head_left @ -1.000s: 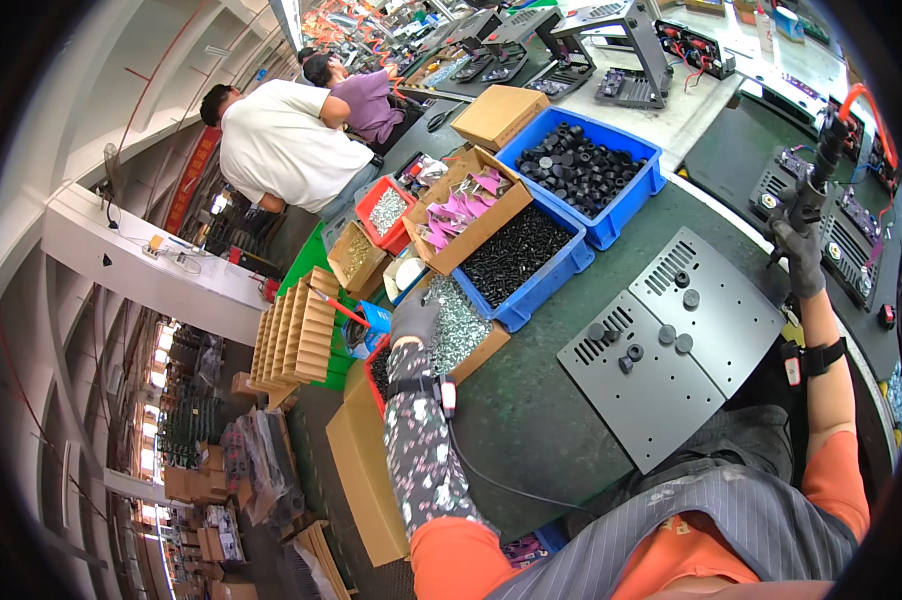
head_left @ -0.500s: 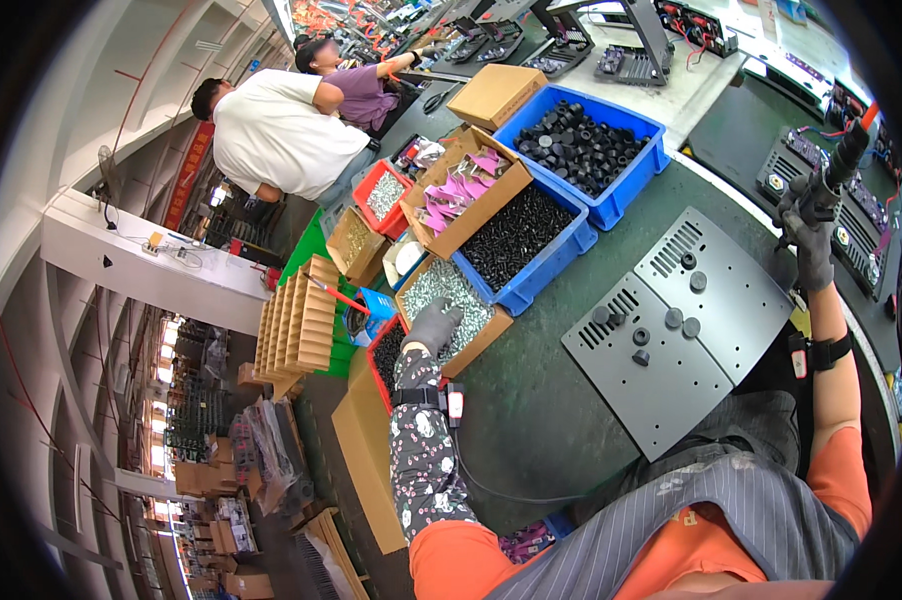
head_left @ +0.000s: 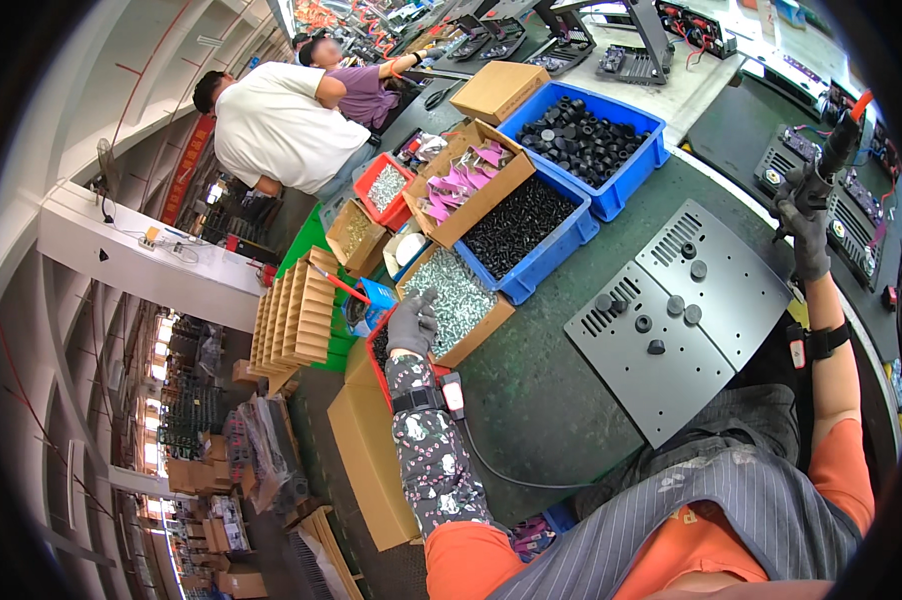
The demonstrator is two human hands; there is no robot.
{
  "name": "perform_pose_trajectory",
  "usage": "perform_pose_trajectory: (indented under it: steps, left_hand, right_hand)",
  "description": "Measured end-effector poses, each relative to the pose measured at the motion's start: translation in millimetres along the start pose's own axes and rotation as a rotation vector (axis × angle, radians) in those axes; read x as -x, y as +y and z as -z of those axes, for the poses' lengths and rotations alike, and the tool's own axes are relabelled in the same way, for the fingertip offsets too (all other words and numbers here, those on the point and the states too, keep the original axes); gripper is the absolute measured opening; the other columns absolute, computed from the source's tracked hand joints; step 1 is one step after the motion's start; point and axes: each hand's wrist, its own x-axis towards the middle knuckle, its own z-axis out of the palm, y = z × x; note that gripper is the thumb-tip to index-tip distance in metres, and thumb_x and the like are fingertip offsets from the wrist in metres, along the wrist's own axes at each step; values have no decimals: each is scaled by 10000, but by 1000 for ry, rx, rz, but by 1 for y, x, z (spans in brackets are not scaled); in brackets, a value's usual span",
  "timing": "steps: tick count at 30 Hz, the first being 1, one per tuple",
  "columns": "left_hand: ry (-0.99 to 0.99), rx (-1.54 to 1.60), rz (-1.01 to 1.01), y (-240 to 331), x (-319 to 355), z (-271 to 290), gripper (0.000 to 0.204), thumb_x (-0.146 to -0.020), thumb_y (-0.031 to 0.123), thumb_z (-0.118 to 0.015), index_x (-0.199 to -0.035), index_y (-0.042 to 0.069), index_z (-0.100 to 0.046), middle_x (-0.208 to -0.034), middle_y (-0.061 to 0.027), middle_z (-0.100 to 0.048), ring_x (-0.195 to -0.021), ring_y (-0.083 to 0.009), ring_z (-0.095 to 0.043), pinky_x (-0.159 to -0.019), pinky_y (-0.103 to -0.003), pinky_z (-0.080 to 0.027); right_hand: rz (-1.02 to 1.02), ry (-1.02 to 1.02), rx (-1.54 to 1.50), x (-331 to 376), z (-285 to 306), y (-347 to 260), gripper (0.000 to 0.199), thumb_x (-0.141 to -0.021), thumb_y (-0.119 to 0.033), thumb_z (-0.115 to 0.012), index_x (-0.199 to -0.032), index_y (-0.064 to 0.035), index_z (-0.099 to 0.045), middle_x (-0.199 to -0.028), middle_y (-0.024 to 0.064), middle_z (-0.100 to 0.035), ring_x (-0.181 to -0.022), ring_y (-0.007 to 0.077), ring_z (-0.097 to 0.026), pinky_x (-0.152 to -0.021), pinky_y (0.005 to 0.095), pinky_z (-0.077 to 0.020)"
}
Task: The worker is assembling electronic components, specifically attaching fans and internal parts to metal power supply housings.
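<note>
My left hand (head_left: 412, 322), in a grey glove, reaches into a cardboard box of small silver screws (head_left: 458, 292), its fingers curled among them; whether it holds any I cannot tell. My right hand (head_left: 804, 222), also gloved, grips a black power screwdriver (head_left: 837, 146) held up at the right. Between them a grey metal panel (head_left: 676, 318) with vent slots lies flat on the green bench, several black round feet set on it.
Two blue bins hold black parts (head_left: 585, 137) (head_left: 521, 228). A cardboard box with pink pieces (head_left: 468, 180), a red tray (head_left: 387, 187) and a closed cardboard box (head_left: 498, 90) stand behind. Two people (head_left: 281, 127) work at the far left. Stacked cardboard dividers (head_left: 293, 318) sit left.
My left hand has stayed at the screw box, settling deeper among the screws. My right hand keeps the screwdriver raised; the view has shifted slightly.
</note>
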Motion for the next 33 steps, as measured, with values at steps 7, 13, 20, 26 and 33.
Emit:
perform_pose_trajectory:
  steps: [7, 13, 20, 26, 33]
  left_hand:
    - [-259, 400, -40, -6, 7, 16, 117, -893, 149, -538, -974, 69, -561, -790, -4, -565, -540, -44, -466, -385, -144, -373]
    - [-372, 633, 17, -20, 33, 19, 119, -886, 88, -513, -996, 82, -558, -913, -6, -588, -645, -74, -507, -462, -151, -398]
    - [-483, 659, -53, -41, 66, 13, 227, -886, 66, -512, -1105, 77, -570, -991, -35, -618, -668, -89, -526, -484, -168, -432]
    - [-514, 733, 25, -66, 106, -2, 266, -863, 13, -482, -1117, 47, -553, -1052, -27, -604, -693, -96, -528, -507, -199, -440]
    - [-580, 685, 128, -117, 142, -69, 229, -888, 57, -524, -1114, 81, -551, -997, -7, -601, -702, -87, -481, -553, -213, -439]
  right_hand:
    - [-131, -1, 72, -3, 0, -1, 365, -773, -115, -605, -1119, -44, -516, -815, 1, -542, -688, 74, -489, -589, 217, -384]
    - [-36, -19, 102, -12, -20, -15, 268, -752, -16, -629, -994, -73, -530, -779, -34, -512, -647, 45, -477, -547, 196, -385]
    - [-86, 11, 106, -12, -41, -49, 295, -740, 44, -586, -996, -65, -488, -743, -6, -508, -499, 46, -434, -410, 194, -346]
    - [-54, -43, -251, 11, -99, -110, 438, -716, -62, -605, -1125, -48, -449, -917, 96, -513, -726, 160, -551, -641, 297, -475]
    - [-156, -218, -400, 51, -140, -156, 515, -658, -142, -606, -1140, -51, -452, -896, 98, -536, -704, 161, -575, -637, 291, -497]
